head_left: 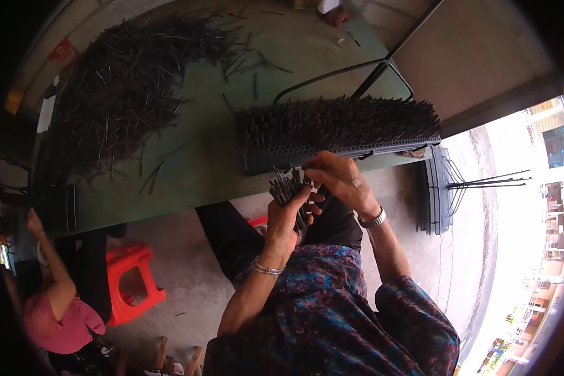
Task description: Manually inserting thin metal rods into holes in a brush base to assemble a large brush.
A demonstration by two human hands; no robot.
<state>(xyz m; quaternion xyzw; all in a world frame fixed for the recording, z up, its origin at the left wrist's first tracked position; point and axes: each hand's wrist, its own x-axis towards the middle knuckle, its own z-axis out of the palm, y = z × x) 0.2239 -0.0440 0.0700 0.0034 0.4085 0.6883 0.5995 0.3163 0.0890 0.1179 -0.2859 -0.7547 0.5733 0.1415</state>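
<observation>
Partly within left fingers; black strips

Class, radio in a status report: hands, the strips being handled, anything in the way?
Left hand gripping bundle of thin dark strips; right hand at its upper end. Perforated dark tray just beyond, bristling with upright strips. Nothing seen blocking either hand.

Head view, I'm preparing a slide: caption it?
The left hand grips a bunch of thin dark strips, the right hand at its top, near a bristling perforated tray.
</observation>
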